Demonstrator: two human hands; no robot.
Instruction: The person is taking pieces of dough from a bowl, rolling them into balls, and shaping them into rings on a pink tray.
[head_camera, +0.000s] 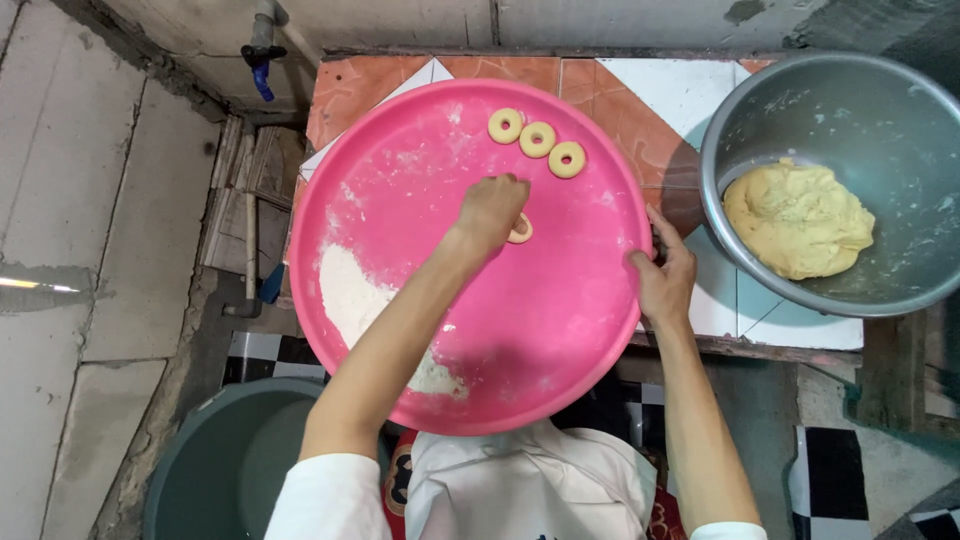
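Observation:
A big round pink tray (560, 330) lies in front of me on a tiled counter. Three small dough rings (537, 139) sit in a row near its far edge. My left hand (490, 208) reaches over the tray's middle, fingers closed on a fourth dough ring (521, 231) that peeks out under it. A patch of white flour (352, 292) covers the tray's left part. My right hand (662, 272) grips the tray's right rim.
A large metal bowl (830, 110) holding a lump of yellow dough (798, 220) stands at the right on the tiled counter (680, 95). A grey-green bucket (215, 470) sits on the floor at lower left. A pipe with a blue tap (262, 70) runs at the back wall.

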